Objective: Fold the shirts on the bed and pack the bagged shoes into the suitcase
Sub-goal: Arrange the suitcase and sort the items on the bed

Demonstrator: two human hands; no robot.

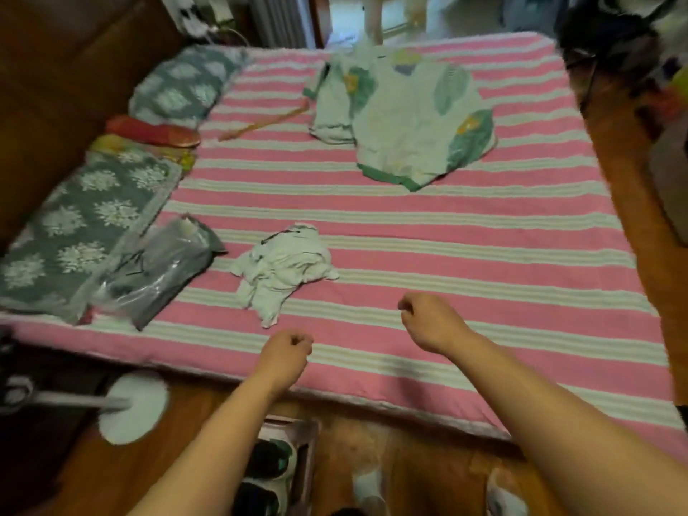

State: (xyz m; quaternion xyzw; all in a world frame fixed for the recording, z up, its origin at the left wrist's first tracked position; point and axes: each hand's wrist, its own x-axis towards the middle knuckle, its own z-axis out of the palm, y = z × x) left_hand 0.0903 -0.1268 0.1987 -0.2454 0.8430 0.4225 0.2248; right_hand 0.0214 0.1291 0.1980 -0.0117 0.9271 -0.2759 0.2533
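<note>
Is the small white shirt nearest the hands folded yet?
Not folded. The white shirt lies crumpled in a bunched heap on the striped bedspread, edges uneven.

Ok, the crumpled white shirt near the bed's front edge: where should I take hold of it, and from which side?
Take the crumpled white shirt by the loose end trailing toward you, coming from the near edge of the pink striped bed with the left hand, which is closest. That end lies flat and free; the middle is bunched, so lifting there would probably keep it tangled.
</note>
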